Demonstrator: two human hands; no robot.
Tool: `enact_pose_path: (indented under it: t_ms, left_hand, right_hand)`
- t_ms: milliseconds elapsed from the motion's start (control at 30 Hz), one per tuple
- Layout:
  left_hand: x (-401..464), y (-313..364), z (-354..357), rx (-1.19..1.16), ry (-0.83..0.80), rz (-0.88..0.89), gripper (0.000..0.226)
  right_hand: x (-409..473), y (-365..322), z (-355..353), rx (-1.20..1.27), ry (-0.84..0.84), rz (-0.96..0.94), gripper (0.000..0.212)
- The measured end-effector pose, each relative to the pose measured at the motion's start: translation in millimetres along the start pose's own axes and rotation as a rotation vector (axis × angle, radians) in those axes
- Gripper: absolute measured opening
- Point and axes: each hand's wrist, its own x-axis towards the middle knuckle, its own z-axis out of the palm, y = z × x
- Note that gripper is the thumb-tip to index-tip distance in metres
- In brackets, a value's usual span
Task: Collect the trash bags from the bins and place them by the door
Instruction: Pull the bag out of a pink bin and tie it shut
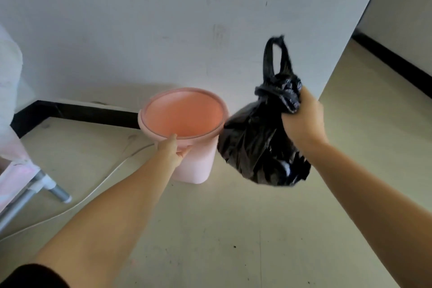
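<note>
While the left hand (171, 151) grips the bare pink bin (198, 166), the right hand (304, 119) holds the black bag (254, 147).

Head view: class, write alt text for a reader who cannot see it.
A person's right hand holds a tied black trash bag in the air beside a pink bin, while the left hand grips the bin's rim. The bin stands unlined on a pale floor against a white wall.

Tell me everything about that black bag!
The crinkly black plastic trash bag is full and knotted at its neck, with two loop handles sticking up. The right hand grips it just under the knot, so it hangs in the air, out of the round pink plastic bin and right beside its rim.
</note>
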Motion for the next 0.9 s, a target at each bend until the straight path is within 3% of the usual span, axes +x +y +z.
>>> enact_pose_path:
  t_ms: [100,167,267,367,433,500,600,733,800,900]
  left_hand:
    - [-14,-5,-4,0.004,-0.037,0.011,0.056]
    - [-32,-18,-3,0.128,-0.122,-0.04,0.06]
    - [-70,-46,1,0.609,-0.353,-0.072,0.052]
    - [-97,-67,2,1.176,-0.687,0.116,0.059]
    - [-106,-76,2,1.324,-0.868,0.145,0.066]
    - [-110,-83,5,1.426,-0.894,0.226,0.065]
    - [-106,-83,13,1.478,-0.711,0.582,0.023]
    - [-98,-67,14,1.274,-0.667,0.575,0.026]
    - [-95,-60,11,1.175,-0.659,0.558,0.029]
    - [-97,-50,9,1.042,-0.713,0.51,0.031]
  right_hand:
    - [-26,39,21,-0.085,-0.15,0.108,0.019]
    - [-46,62,36,-0.113,-0.258,0.178,0.023]
    - [-74,91,55,-0.142,-0.449,0.354,0.027]
    - [-92,103,65,-0.156,-0.637,0.362,0.024]
    - [-93,102,65,-0.094,-0.696,0.358,0.021]
    - [-90,100,61,-0.054,-0.741,0.36,0.023]
    - [-84,92,44,0.047,-0.861,0.405,0.04]
    - [-67,79,18,0.155,-1.057,0.525,0.059]
    - [-59,79,16,0.158,-0.945,0.536,0.053]
    - [-50,80,20,0.243,-0.591,0.483,0.021]
